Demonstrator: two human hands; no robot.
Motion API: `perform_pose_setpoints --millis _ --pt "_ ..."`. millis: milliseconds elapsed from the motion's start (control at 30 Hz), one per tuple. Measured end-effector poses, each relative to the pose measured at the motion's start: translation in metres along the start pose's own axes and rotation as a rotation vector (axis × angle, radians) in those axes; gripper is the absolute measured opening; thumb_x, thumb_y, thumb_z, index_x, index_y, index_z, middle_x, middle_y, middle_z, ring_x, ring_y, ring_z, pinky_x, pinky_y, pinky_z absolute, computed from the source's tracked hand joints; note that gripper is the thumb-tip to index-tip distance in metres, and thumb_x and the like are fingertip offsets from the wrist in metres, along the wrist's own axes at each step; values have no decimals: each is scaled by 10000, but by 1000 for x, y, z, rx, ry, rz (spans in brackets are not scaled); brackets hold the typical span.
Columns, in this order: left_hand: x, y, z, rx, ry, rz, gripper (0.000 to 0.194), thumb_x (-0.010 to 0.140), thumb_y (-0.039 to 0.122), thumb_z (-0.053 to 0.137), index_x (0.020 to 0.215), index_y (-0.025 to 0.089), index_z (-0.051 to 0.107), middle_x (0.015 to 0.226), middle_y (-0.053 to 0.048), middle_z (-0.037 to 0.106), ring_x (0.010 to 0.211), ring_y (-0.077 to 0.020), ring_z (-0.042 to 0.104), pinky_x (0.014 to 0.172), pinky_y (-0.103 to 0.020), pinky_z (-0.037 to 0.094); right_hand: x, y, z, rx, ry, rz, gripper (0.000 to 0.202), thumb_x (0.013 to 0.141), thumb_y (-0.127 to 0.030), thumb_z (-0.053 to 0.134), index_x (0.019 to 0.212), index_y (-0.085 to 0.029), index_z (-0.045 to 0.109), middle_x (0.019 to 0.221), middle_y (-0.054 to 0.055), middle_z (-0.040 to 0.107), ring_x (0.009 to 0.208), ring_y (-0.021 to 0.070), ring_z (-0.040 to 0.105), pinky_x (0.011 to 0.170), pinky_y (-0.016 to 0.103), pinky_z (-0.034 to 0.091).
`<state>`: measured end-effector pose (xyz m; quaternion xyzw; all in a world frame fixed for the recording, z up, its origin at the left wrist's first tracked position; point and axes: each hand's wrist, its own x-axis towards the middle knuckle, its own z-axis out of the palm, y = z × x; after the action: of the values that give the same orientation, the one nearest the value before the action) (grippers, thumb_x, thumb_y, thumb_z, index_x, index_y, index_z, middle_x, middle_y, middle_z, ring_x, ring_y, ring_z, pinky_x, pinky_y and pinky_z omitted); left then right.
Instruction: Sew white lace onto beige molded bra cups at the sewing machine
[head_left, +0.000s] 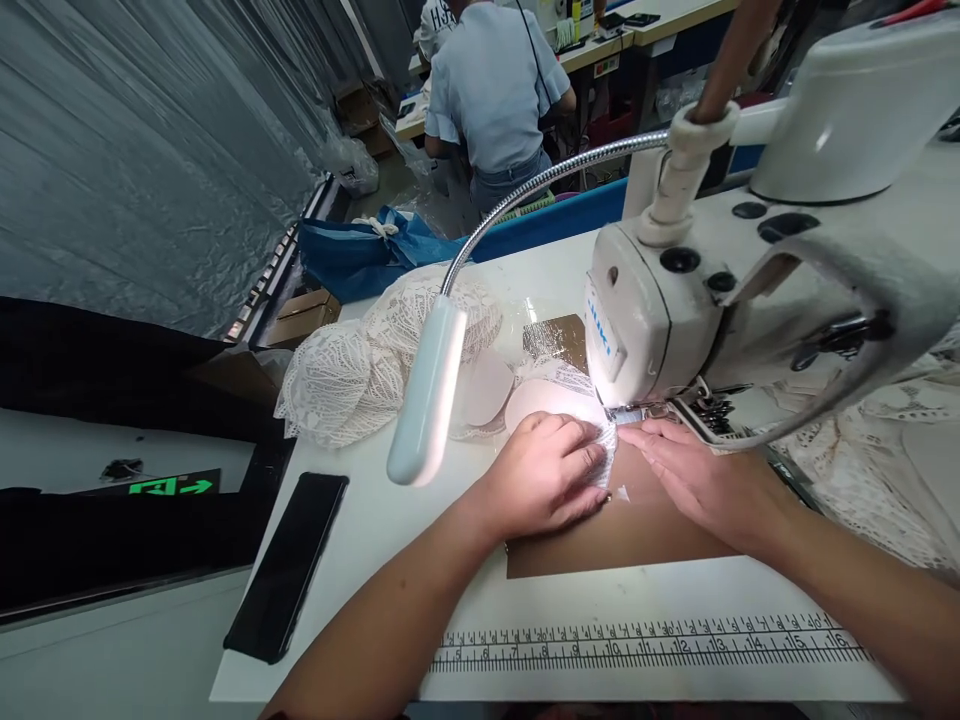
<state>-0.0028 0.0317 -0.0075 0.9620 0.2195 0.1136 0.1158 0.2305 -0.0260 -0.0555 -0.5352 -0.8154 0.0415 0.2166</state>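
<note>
A white sewing machine (637,310) stands at the right, its needle area lit by a lamp. Under its head lies a white lace piece with a smooth pale cup (551,400). My left hand (551,472) presses on this fabric just left of the needle, fingers bent and close together. Flat beside the presser foot, my right hand (690,470) rests on the brown plate (585,550), its fingers together and stretched out; nothing shows in its grasp. A tiny white scrap (623,494) lies between the hands.
White lace pieces (337,385) are heaped at the left, with more lace (870,470) at the right. A lamp (427,400) hangs over the table (375,560). A black phone (289,565) lies left. Beyond, a person (491,90) sits facing away.
</note>
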Motion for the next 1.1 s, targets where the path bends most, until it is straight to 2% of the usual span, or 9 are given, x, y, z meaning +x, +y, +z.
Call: perform_pose_setpoints --millis 100,233,433,567,700,800,933,1100 --pt "-1 2 2 15 20 -59 311 938 406 510 1030 154 668 995 -103 679 900 -216 600 801 -351 454 1 -1 -2 -6 -1 25 442 878 -158 437 1244 -281 652 1065 82 713 965 247 660 868 407 530" --pt "1 2 6 71 42 -103 292 964 289 453 812 152 662 764 -60 652 713 -177 563 673 -315 416 0 -1 -4 10 -22 21 445 884 -165 443 1262 -293 638 1066 78 710 967 243 659 857 398 535" --pt "3 0 -1 -99 -31 -165 268 963 266 425 852 147 639 810 -74 657 769 -182 581 741 -317 441 -5 1 0 12 -41 37 471 881 -186 450 1305 -319 606 1110 70 704 966 251 665 828 403 554" --pt "5 -1 -5 -116 -88 -190 275 954 259 410 781 157 599 813 -78 642 770 -191 571 742 -330 437 -5 -2 -1 9 -24 22 519 879 -140 426 1343 -323 570 1135 63 700 997 242 659 827 381 554" --pt "6 -3 -5 -137 -103 -180 291 962 258 396 743 162 562 782 -65 618 752 -184 558 742 -322 432 -2 -5 -6 36 -5 -133 527 873 -75 412 1338 -263 572 1179 67 683 1000 203 654 808 315 539" --pt "7 -3 -5 -146 -108 -170 260 957 243 403 792 156 584 793 -66 622 762 -186 561 743 -319 430 2 -11 -10 77 -22 -195 513 875 -70 405 1335 -222 574 1171 90 678 1010 211 639 822 332 529" --pt "9 -3 -6 -149 -110 -157 220 948 234 417 863 154 604 806 -62 631 772 -189 560 737 -319 424 9 -19 -16 49 -122 -164 461 872 -94 402 1232 -248 645 1041 83 683 899 210 628 755 324 506" --pt "10 -8 -9 -228 -108 -148 307 975 260 373 713 170 506 701 -30 550 693 -162 513 724 -303 426 12 -19 -20 34 -165 -201 397 856 -60 389 1046 -215 701 930 78 659 798 184 581 712 300 458"
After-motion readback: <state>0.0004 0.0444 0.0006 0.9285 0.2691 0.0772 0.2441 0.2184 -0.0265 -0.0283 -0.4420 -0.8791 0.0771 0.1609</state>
